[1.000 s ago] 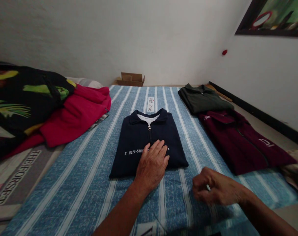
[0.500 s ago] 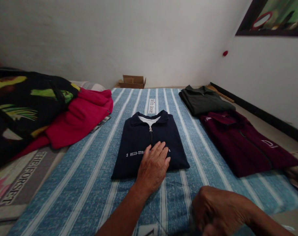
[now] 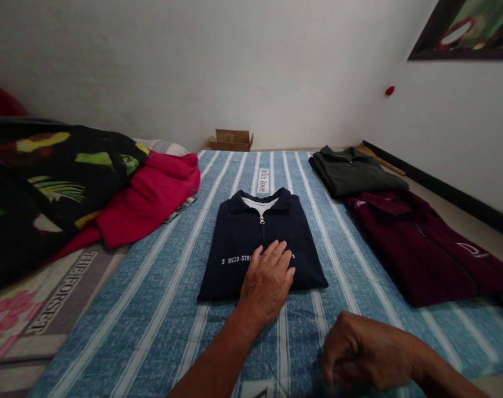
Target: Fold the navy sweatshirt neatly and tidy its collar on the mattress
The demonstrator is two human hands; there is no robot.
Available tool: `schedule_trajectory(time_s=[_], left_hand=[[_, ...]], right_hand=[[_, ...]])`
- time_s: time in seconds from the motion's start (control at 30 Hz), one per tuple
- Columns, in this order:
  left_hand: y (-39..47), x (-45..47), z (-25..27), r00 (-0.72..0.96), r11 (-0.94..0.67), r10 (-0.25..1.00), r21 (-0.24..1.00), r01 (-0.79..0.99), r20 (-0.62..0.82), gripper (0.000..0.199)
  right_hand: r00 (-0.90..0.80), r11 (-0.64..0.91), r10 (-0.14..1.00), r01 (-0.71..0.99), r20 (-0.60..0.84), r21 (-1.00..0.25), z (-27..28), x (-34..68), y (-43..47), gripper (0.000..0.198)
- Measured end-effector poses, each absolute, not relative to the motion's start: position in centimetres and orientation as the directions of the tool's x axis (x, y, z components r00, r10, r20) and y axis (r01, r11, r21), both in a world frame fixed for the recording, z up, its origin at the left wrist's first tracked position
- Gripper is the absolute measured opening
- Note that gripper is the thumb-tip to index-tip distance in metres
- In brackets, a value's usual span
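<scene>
A folded navy zip-collar top (image 3: 251, 237) with white chest lettering lies in the middle of the blue striped sheet (image 3: 160, 309). My left hand (image 3: 268, 284) rests flat on its near edge, fingers spread a little. My right hand (image 3: 363, 351) is curled into a loose fist on the sheet to the right of the top, near the bottom of the view; I cannot see anything in it.
A folded dark green shirt (image 3: 355, 174) and a maroon zip top (image 3: 429, 243) lie along the right. A red garment (image 3: 147, 199) and a black patterned cloth (image 3: 48, 182) are heaped at the left. A small cardboard box (image 3: 231, 140) sits by the far wall.
My right hand has drawn back toward me and closed further. The view has shifted slightly left. My left hand stays pressed on the navy top.
</scene>
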State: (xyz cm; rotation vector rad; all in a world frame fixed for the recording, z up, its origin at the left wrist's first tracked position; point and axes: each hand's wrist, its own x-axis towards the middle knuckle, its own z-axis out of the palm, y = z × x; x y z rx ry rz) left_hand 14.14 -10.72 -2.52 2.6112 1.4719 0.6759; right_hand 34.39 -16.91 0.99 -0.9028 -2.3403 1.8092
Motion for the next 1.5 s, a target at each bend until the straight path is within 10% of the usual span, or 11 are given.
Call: schedule_trajectory(time_s=[0.3,0.53,0.73,1.0,1.5], left_hand=[[-11.1,14.1,-2.6,0.447,-0.536,0.828,0.245,0.808,0.339,0.033],[-11.2,14.1,-2.7,0.436,-0.549,0.819,0.285,0.786,0.374,0.033],[-10.4,12.2,-2.9,0.202,-0.475,0.785,0.36,0.803,0.586,0.033],[-9.8,10.6,-2.7,0.125,-0.23,0.905,0.221,0.948,0.406,0.036],[-8.7,14.6,-1.3,0.423,-0.466,0.867,0.127,0.876,0.262,0.044]], right_hand=[[-0.49,0.363,0.865,0.456,0.112,-0.813,1.4,31.8,-13.8,0.028],[-0.325,0.547,0.837,0.526,0.441,-0.651,-1.8,30.2,-10.1,0.019],[-0.281,0.49,0.837,0.766,0.469,-0.416,-4.8,30.7,-10.7,0.03],[-0.281,0.484,0.808,0.819,0.518,-0.309,-5.2,30.9,-11.4,0.031],[-0.15,0.402,0.891,0.698,0.428,-0.593,-3.0,30.7,-8.5,0.02]])
